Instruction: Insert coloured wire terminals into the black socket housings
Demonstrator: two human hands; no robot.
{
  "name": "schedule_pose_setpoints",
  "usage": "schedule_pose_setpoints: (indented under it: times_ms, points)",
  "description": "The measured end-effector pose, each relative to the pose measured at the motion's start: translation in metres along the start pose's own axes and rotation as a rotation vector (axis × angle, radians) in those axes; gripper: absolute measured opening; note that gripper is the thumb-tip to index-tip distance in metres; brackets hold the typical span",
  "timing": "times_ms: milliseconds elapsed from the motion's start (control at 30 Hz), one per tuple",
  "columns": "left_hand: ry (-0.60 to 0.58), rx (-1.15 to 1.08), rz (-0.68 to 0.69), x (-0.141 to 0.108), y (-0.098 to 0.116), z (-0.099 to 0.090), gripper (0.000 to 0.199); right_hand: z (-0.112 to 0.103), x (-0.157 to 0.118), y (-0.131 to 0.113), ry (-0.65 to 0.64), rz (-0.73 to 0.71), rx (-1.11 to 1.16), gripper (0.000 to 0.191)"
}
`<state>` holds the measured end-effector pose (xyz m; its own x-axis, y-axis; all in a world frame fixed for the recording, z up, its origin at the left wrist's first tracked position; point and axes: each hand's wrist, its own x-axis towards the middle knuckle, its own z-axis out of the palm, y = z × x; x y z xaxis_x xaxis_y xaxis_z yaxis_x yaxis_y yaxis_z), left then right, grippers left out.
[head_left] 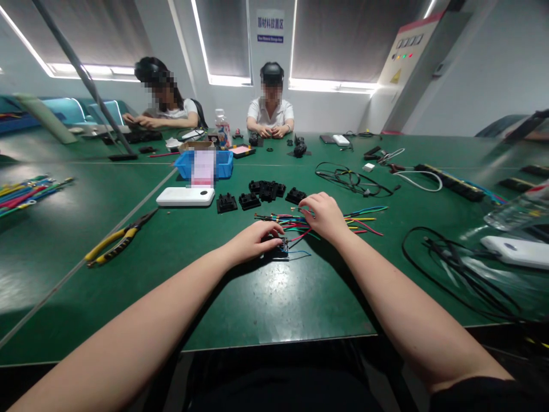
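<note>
Black plastic forms the one wired block (pixel 284 249) our left hand (pixel 258 236) clasps on the surface (pixel 231 309); our right hand (pixel 325 214) curls over one wire bundle (pixel 288 218), whether gripping we cannot tell; beyond stand one blue bin (pixel 224 166), contents indistinct, and one bottle (pixel 223 135).

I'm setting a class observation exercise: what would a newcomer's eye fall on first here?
Probably the bundle of colored wires near the middle, by the right hand, with the left hand holding a small black part just nearer. To the left lie yellow-handled pliers; across the table, two people wear dark headgear.
</note>
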<state>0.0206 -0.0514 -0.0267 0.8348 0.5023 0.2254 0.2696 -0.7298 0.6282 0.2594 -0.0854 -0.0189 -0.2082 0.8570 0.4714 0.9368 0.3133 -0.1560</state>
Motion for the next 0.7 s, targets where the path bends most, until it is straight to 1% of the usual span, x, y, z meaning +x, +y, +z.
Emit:
schedule_pose_setpoints:
  times_ms: [100,200,300,367,433,533,600,700]
  points:
    - [0.043,0.022,-0.006,-0.002,-0.001,-0.003,0.026,0.003,-0.001,-0.001,-0.038,-0.017,0.03,0.022]
    - [0.135,0.063,-0.052,-0.003,-0.004,-0.009,0.029,0.007,-0.002,-0.008,-0.139,-0.102,0.094,0.023]
    - [0.216,0.115,-0.112,-0.003,-0.012,-0.014,0.022,0.008,-0.002,-0.019,-0.223,-0.176,0.149,0.015]
    - [0.237,0.145,-0.14,-0.003,-0.017,-0.016,0.018,0.008,-0.002,-0.023,-0.255,-0.202,0.168,0.012]
    - [0.227,0.167,-0.151,-0.002,-0.023,-0.016,0.016,0.008,-0.002,-0.024,-0.268,-0.211,0.172,0.013]
    - [0.171,0.197,-0.136,-0.003,-0.029,-0.013,0.014,0.009,-0.002,-0.02,-0.268,-0.208,0.164,0.014]
    - [0.137,0.217,-0.117,-0.003,-0.031,-0.011,0.013,0.011,-0.002,-0.017,-0.264,-0.201,0.157,0.013]
    - [0.118,0.237,-0.103,-0.004,-0.032,-0.009,0.012,0.015,-0.001,-0.015,-0.249,-0.174,0.147,0.013]
